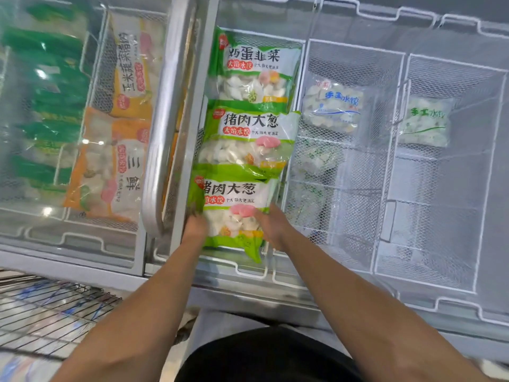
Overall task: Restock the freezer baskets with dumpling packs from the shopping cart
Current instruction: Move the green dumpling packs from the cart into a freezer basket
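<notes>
- Dumpling pack [237, 213], green and white, lay at the near end of the middle freezer basket [298, 78], overlapping a second green pack [248, 142]; a third pack [256, 70] sat beyond.
- Left hand [194, 226] gripped its left edge, fingers curled.
- Right hand [271, 224] held its right edge.
- Shopping cart [49, 307] stood at lower left, its wire grid showing.
- Orange packs [110, 164] lay under the glass lid [68, 224].

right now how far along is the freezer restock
Done: two green dumpling packs lie in the open basket. In hand: both hands, left and right, settle a third pack at its near end. Left: the right-hand baskets look sparse.
</notes>
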